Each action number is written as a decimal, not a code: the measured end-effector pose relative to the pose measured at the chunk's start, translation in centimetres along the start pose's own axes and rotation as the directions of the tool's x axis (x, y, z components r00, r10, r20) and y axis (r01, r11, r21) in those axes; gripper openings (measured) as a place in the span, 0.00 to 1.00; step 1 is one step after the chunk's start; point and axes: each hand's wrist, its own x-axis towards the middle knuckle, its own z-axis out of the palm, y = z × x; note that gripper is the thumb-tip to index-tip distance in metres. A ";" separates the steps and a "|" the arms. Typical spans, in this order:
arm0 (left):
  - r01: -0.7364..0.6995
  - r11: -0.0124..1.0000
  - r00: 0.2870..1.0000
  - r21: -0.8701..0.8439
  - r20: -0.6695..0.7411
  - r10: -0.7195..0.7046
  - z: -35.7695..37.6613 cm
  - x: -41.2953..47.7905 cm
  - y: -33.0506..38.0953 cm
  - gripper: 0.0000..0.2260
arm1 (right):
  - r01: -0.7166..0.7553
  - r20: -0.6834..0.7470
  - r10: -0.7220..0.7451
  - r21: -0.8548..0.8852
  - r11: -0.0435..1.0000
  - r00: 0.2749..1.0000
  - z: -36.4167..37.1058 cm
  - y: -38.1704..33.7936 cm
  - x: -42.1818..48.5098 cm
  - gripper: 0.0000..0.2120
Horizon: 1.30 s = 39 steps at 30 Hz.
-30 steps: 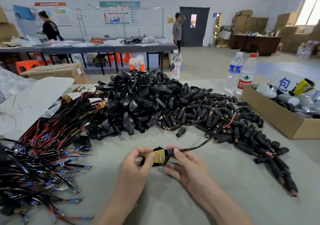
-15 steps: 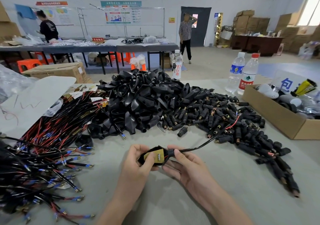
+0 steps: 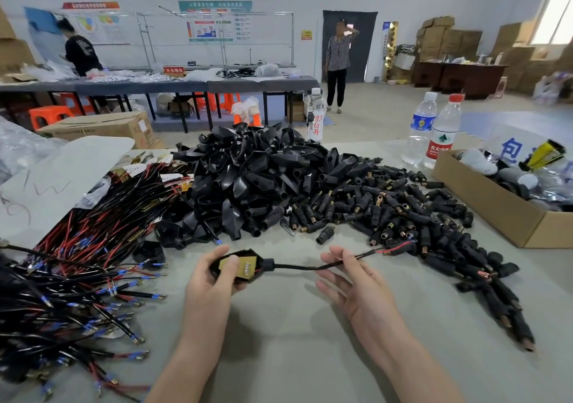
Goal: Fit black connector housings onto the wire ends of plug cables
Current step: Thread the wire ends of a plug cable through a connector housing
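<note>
Your left hand [image 3: 214, 281] has its grip closed around the black connector housing [image 3: 237, 266], held just above the table [image 3: 294, 340] with its cable [image 3: 310, 266] running right. Your right hand [image 3: 359, 288] is spread open, fingertips [image 3: 336, 255] touching the cable near its red wire end [image 3: 393, 250].

A black connector housing [image 3: 237, 266] lies open side up in the left fingers [image 3: 228, 267], showing a brass-coloured plate inside. Its black cable [image 3: 305, 266] runs from the neck to the right fingers [image 3: 339, 258], passing over them, and ends past them in bare red and black wire ends [image 3: 392, 249].
</note>
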 end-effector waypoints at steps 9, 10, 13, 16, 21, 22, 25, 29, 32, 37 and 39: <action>0.005 0.999 0.982 -0.032 -0.187 -0.010 -1.8 1.6 -0.1 0.04 | 0.108 -0.158 -0.109 -0.016 0.994 0.981 -0.9 -0.2 0.5 0.12; 0.001 1.000 0.983 -0.027 -0.182 -0.006 -1.8 1.6 -0.1 0.04 | 0.124 -0.176 -0.128 -0.031 0.992 0.976 -1.0 -0.1 0.6 0.11; -0.001 1.000 0.985 -0.014 -0.174 -0.002 -1.6 1.4 -0.1 0.05 | 0.178 -0.218 -0.197 -0.102 0.979 0.956 -1.3 -0.2 0.6 0.10; 0.001 1.000 0.985 -0.009 -0.172 -0.002 -1.5 1.2 0.1 0.05 | 0.209 -0.234 -0.247 -0.175 0.962 0.940 -1.3 -0.2 0.6 0.09; 0.002 0.999 0.986 0.037 -0.164 0.004 -1.4 1.1 0.1 0.05 | 0.212 -0.257 -0.272 -0.240 0.947 0.927 -1.2 -0.2 0.6 0.09; 0.000 0.999 0.986 0.043 -0.165 0.007 -1.4 1.1 0.1 0.05 | 0.213 -0.259 -0.275 -0.243 0.946 0.926 -1.2 -0.2 0.6 0.09; -0.008 0.998 0.987 0.057 -0.161 0.017 -1.4 1.1 0.1 0.05 | 0.215 -0.257 -0.279 -0.250 0.944 0.925 -1.1 -0.3 0.5 0.09; -0.012 0.997 0.985 0.080 -0.171 0.025 -1.4 1.0 0.2 0.05 | 0.211 -0.242 -0.276 -0.261 0.942 0.930 -1.0 -0.4 0.3 0.09; -0.044 0.954 0.976 0.296 -0.190 0.104 -1.3 0.5 0.3 0.09 | 0.187 -0.191 -0.237 -0.248 0.951 0.952 -0.6 -0.4 0.0 0.09; -0.353 0.612 0.882 0.707 0.033 0.470 -0.4 -1.2 1.0 0.16 | 0.130 -0.026 -0.140 -0.232 0.964 0.990 0.2 -0.2 -0.5 0.12; -0.500 0.586 0.847 0.637 0.218 0.485 0.6 -2.4 0.9 0.12 | 0.108 0.050 -0.098 -0.244 0.964 0.994 0.5 0.0 -0.8 0.15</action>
